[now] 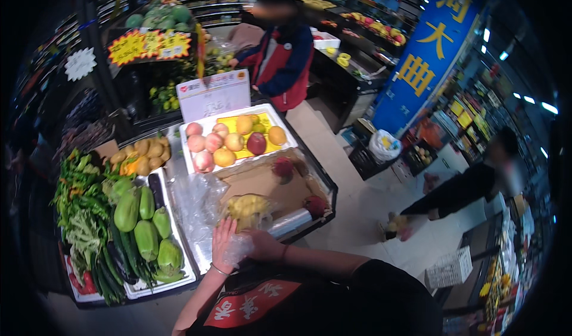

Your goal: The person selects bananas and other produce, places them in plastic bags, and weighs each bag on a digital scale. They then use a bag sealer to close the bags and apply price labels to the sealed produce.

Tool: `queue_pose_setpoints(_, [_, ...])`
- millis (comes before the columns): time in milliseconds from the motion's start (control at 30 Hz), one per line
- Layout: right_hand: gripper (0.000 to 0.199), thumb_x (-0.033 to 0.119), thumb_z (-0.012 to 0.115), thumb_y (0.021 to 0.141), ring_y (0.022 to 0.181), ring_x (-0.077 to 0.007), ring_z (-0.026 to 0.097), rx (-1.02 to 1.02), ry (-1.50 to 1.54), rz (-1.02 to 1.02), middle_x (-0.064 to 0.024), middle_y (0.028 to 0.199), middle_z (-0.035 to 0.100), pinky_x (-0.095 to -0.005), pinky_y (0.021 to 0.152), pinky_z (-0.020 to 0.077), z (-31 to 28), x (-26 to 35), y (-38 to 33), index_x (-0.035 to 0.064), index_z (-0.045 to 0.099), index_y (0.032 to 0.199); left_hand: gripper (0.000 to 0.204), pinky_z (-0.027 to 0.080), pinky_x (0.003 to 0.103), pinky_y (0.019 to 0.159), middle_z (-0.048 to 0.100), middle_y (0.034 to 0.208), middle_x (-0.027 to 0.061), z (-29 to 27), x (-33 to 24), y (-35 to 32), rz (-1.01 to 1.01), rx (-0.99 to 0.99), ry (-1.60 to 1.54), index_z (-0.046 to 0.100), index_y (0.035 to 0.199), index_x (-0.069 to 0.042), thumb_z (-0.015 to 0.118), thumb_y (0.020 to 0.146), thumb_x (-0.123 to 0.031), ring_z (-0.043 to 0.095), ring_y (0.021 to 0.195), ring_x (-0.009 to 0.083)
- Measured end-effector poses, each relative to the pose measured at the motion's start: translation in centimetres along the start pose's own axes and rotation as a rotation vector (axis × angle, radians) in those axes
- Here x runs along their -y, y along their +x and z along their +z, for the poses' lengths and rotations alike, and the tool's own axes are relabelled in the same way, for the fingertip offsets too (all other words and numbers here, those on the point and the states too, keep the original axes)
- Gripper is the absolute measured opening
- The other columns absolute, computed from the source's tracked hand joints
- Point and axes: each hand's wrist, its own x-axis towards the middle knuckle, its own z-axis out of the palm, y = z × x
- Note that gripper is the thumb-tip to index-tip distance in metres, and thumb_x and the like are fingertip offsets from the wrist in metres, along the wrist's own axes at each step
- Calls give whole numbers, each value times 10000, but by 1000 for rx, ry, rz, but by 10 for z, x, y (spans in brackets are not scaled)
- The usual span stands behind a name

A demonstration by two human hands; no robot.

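So the biggest thing here is the produce surface, spread across the left and middle of the frame. A white tray of green eggplants sits lower left on it, and a smaller white one with apples and mangoes is above centre. Just below that is a brown cardboard base with two dark red fruits toward its right side. Clear bag of yellow fruit is near dead centre, at the cardboard's lower left. Both hands are right below it, on the bunched plastic: left hand has fingers straight and close together, right hand is bent and blurry. Can't tell how tight either grip is, honestly.
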Motion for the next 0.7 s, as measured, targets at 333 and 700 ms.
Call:
queue_pose_setpoints(333, [211,149,652,822,1003,-297,583,42,367,9,-142,1014,607,-361,872,446,-47,32,-13,37,597,993,477,248,479,1094,515,1332,85,75,-22,50,234,-27,23,520,1309,-84,514,908,-342,415,1284,218])
queue_pose_setpoints(700, [162,124,568,909,922,-171,598,-481,509,290,-60,955,607,-312,803,485,-108,-56,-74,64,596,1056,352,442,361,820,589,1005,133,121,48,83,-266,-10,-886,564,1065,-48,406,1003,-356,548,891,192])
